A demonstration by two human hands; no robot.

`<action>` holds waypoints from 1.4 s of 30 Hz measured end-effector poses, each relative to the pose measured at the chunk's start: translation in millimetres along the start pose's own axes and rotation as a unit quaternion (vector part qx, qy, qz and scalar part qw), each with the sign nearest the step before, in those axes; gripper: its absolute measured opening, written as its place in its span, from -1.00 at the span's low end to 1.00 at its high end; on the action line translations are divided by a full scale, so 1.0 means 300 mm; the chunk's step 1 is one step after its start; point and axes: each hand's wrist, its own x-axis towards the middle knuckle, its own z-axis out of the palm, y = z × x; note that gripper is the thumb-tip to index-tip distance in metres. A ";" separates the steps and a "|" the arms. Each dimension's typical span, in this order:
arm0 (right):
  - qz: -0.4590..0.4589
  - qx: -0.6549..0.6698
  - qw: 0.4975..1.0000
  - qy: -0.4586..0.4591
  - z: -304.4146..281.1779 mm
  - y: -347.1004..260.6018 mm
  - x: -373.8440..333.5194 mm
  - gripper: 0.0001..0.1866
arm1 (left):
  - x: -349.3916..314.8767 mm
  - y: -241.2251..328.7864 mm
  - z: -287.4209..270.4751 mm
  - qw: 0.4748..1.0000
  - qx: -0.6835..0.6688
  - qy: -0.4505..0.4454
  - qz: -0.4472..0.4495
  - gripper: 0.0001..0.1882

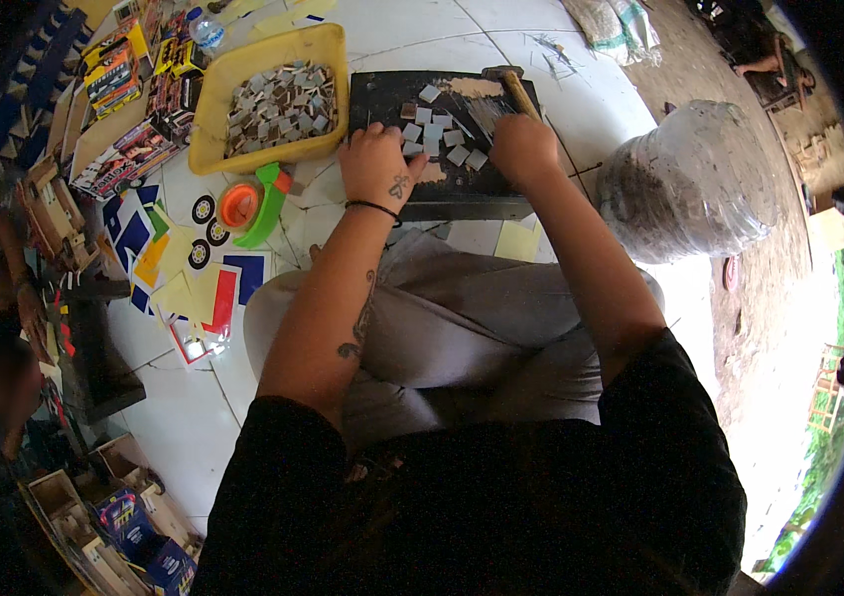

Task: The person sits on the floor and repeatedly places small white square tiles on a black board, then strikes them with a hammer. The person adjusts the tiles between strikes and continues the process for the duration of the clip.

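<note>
On a low black board (397,94) in front of me lie several small square grey and brown pieces (434,130). My left hand (379,164) rests on the board's left part, fingers spread, its thumb beside the nearest squares. At the right side, my right hand (524,151) is closed round the wooden handle of a hammer (519,91), whose head lies at the board's far edge. Thin nail-like pieces (483,113) are bunched between the squares and the right hand. A yellow plastic tub (200,134) left of the board holds a heap of similar squares.
Left of me are an orange tape roll in a green dispenser (265,211), black toy wheels (200,254), coloured sheets (220,298) and toy trucks (124,164). A large plastic-wrapped bundle (685,184) stands right. Another person's hand (33,318) shows far left.
</note>
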 end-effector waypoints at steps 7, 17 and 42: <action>-0.019 0.052 0.998 0.001 -0.036 0.030 0.002 -0.76 | -0.001 -0.022 -0.013 0.974 -0.221 -0.051 -0.024 -0.76; 0.051 0.573 0.817 0.038 0.047 0.090 -0.091 -0.83 | -0.079 0.084 -0.049 0.947 -0.315 -0.059 -0.017 -0.86; -0.063 0.626 0.769 0.114 0.057 -0.014 -0.126 -0.92 | -0.056 0.061 0.028 0.969 -0.237 -0.060 0.039 -0.80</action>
